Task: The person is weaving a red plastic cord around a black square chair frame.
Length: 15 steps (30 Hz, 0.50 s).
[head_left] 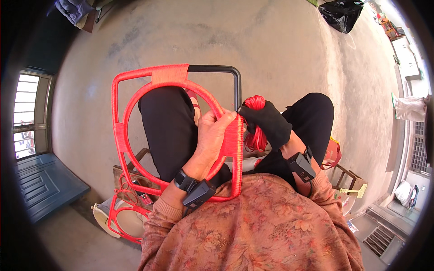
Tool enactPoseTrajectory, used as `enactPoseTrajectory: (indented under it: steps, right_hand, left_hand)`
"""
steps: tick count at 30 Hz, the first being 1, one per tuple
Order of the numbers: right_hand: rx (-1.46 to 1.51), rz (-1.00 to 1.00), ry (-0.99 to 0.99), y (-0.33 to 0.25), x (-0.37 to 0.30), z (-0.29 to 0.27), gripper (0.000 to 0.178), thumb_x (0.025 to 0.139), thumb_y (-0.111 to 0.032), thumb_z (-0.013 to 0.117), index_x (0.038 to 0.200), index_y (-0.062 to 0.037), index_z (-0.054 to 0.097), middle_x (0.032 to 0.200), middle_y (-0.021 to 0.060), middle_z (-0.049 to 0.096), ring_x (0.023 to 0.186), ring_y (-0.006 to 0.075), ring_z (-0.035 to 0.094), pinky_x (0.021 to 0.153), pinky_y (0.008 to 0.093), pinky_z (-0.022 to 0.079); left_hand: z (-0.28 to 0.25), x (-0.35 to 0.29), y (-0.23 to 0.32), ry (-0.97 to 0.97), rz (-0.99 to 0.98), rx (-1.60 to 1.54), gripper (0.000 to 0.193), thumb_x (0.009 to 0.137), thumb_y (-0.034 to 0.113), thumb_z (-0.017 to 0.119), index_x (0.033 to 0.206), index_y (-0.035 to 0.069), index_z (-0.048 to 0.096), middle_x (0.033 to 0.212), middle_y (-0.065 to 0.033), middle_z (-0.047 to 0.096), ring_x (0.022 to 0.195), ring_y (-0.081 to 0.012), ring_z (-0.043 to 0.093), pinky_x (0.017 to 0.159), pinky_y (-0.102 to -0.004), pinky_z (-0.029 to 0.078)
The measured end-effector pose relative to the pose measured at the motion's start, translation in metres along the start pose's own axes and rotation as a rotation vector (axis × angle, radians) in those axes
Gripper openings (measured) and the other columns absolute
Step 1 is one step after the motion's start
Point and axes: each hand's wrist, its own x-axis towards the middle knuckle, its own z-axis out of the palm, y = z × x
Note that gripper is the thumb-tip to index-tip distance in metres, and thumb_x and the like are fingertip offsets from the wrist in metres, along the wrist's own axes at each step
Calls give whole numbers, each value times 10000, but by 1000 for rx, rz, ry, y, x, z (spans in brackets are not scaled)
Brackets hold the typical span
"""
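A square metal frame with a ring inside it (pixel 116 101) rests over my left thigh, mostly wrapped in red cord. Its far right corner is bare black tube (pixel 236 77). My left hand (pixel 212 131), uncovered, closes on the frame's right side, its thumb at the edge of the wrapping. In a black glove, my right hand (pixel 271 124) is closed round a bundle of red cord (pixel 256 141) just right of the frame. Its fingertips lie close to the bare tube; whether they touch it I cannot tell.
A second red-wrapped frame (pixel 113 217) leans by a white bucket (pixel 101 221) at the lower left. Wooden stool parts (pixel 355 183) and a red bag (pixel 332 153) stand at my right. A black plastic bag (pixel 340 16) lies on the concrete floor far right; a blue door (pixel 49 185) stands left.
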Motion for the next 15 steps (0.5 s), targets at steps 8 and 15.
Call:
enactPoseTrajectory:
  steps: [8,15]
  right_hand:
    - [368,52,-30,20,-5,-5,224,890,-264,687,904,-42,661,751,55,659,637,131,624,554,269,466]
    - [281,-220,267,22,-46,-74,288,920,-202,660,1128,-4,635,1045,99,687,934,201,690,745,321,540]
  left_hand:
    - [8,0,1,-66,2,-32,148,963,178,593,919,37,602,791,-80,667,642,-174,666,582,-277,552]
    - [15,-3,15,-94,-55,38,248,945,272,653,950,27,613,777,-71,657,630,-160,654,566,-277,536]
